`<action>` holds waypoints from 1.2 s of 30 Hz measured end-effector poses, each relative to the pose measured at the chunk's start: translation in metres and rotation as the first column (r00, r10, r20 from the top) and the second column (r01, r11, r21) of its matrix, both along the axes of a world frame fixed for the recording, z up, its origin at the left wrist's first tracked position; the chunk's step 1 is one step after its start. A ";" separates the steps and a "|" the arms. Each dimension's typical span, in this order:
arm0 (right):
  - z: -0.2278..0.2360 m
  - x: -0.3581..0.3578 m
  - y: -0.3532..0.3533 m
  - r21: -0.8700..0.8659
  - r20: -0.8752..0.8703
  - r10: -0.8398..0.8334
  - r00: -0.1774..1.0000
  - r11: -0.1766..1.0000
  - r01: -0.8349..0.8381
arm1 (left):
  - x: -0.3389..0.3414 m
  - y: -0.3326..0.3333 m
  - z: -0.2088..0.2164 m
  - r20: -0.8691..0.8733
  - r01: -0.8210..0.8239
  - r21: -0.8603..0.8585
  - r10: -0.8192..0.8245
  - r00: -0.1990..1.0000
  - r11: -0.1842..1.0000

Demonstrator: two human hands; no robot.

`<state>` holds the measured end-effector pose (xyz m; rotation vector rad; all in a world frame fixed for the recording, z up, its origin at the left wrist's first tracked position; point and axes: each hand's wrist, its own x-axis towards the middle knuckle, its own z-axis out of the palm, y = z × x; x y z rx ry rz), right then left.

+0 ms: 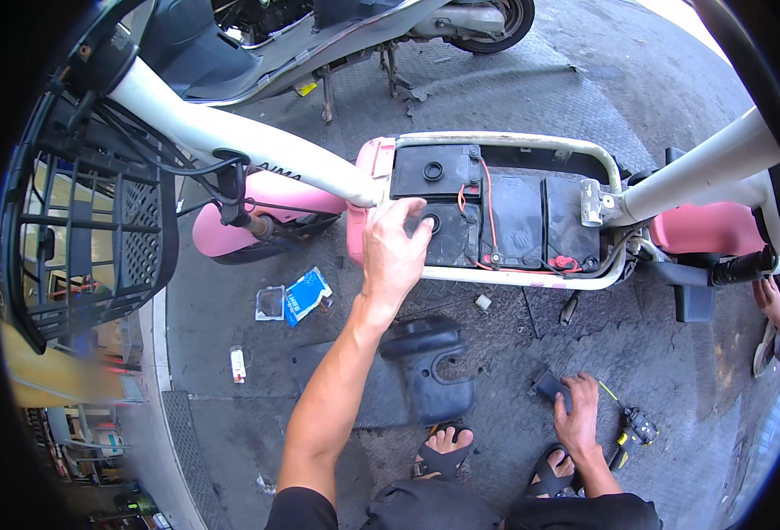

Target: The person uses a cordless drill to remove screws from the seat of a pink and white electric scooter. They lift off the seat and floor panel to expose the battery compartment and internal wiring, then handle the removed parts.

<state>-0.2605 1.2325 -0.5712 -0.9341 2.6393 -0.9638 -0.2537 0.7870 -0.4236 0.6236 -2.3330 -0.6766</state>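
Observation:
My left hand [396, 247] reaches over the front left corner of the open battery bay in a white and pink electric scooter frame [514, 281]. Its thumb and fingers are bent and apart, close to a black battery [459, 240] with a round cap; nothing shows between them. Beside it lie another capped black battery [434, 172] and further dark batteries [512, 221] joined by red wires [489, 199]. Low on the right, my right hand [577, 417] grips a dark flat rectangular object [549, 389]; its exact kind I cannot make out.
A black plastic floor panel [363, 371] lies on the ground before me. Near it are a blue packet [307, 295] and a small white bottle-like item [237, 364]. A yellow and black power tool [639, 428] lies by my right hand. Another person's hand [770, 299] shows at far right.

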 end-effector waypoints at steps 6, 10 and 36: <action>-0.007 0.015 -0.001 0.054 0.064 -0.012 0.998 0.998 0.008 | -0.037 -0.001 -0.013 0.134 0.048 -0.024 -0.044 0.990 0.999; -0.010 0.024 -0.002 0.049 0.082 -0.039 0.996 0.998 0.035 | -0.052 0.004 -0.020 0.185 0.002 0.006 -0.003 0.983 1.000; -0.010 0.025 0.055 0.136 0.025 -0.250 0.968 0.960 0.244 | -0.012 -0.018 -0.009 0.354 0.256 -0.174 -0.183 0.917 0.951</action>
